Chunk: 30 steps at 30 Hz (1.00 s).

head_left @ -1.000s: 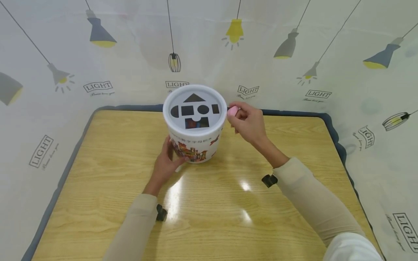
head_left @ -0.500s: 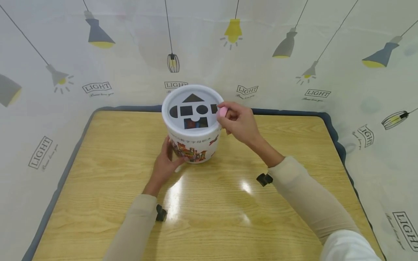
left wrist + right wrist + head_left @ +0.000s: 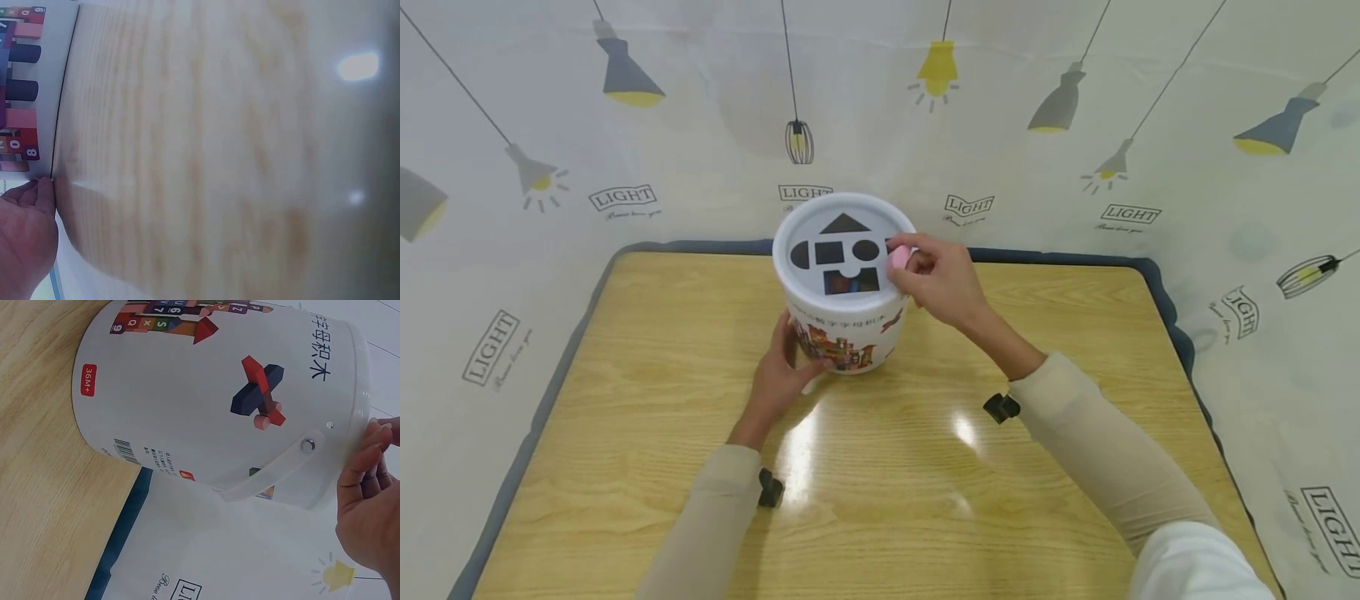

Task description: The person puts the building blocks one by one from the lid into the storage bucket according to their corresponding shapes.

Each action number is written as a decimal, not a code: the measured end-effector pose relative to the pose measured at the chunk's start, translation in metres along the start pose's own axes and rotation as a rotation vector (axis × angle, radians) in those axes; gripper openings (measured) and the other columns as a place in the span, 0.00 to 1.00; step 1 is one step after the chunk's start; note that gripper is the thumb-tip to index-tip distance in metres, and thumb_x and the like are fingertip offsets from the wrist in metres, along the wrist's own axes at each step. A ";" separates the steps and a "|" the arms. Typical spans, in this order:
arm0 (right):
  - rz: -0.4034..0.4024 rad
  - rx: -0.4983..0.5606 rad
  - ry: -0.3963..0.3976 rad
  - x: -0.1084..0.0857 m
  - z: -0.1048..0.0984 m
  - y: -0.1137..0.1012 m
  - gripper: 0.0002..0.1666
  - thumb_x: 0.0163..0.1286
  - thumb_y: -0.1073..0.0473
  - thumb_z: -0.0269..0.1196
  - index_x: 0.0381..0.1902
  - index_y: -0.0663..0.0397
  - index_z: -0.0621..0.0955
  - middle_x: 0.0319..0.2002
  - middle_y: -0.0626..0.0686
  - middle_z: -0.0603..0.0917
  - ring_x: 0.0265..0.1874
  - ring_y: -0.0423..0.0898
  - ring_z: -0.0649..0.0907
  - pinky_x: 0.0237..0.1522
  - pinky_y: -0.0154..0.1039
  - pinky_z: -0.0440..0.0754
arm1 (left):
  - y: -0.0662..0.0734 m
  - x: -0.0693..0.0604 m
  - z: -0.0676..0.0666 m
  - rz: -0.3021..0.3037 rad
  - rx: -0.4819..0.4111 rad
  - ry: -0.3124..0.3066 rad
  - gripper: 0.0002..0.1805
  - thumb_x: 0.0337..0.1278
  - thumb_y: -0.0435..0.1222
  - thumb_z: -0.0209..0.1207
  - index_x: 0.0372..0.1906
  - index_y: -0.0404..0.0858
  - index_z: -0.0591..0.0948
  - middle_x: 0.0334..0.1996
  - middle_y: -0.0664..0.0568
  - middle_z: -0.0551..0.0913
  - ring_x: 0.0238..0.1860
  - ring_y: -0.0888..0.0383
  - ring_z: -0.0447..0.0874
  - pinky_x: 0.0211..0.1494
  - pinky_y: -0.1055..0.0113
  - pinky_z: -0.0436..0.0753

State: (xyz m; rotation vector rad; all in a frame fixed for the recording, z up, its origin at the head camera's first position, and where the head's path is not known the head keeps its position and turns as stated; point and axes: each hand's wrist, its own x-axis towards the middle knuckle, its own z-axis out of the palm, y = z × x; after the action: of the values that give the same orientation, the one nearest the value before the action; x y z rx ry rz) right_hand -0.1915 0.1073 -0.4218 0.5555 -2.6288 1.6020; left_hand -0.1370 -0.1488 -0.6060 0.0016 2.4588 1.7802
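Observation:
A white bucket (image 3: pixel 850 329) with printed coloured blocks stands upright near the table's back edge. Its lid (image 3: pixel 807 282) has several shaped cut-outs: triangle, half circle, square, circle and others. My left hand (image 3: pixel 777 379) holds the bucket low on its left side, thumb in front; the left wrist view shows the fingertips by its base. Between thumb and fingers of my right hand (image 3: pixel 946 279) is a small pink block (image 3: pixel 898 258), held over the lid's right edge. The hand partly covers the right-hand rectangular cut-out. The right wrist view hides the block.
The wooden table (image 3: pixel 880 500) reaches towards me, with light glare on it. A white carry handle (image 3: pixel 269 472) hangs at the bucket's side. Behind the table is a pale cloth (image 3: pixel 880 83) printed with lamps. Coloured pieces show dimly through the lower cut-out.
My right hand has moved left with the pink block, from beside the bucket to over the lid's right edge. The left hand and bucket have stayed in place.

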 end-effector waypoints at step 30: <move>0.123 -0.007 -0.179 0.035 0.016 -0.034 0.24 0.65 0.61 0.64 0.60 0.57 0.77 0.25 0.58 0.84 0.17 0.49 0.82 0.21 0.38 0.83 | 0.026 -0.008 -0.005 0.008 -0.027 -0.020 0.57 0.50 0.38 0.72 0.78 0.53 0.47 0.75 0.40 0.54 0.75 0.46 0.52 0.77 0.51 0.57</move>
State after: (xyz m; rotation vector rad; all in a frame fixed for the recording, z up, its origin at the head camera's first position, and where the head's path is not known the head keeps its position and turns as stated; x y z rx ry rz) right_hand -0.2110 0.0693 -0.3934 0.5735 -2.8483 1.6479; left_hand -0.1309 -0.1458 -0.5788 0.0274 2.4240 1.8080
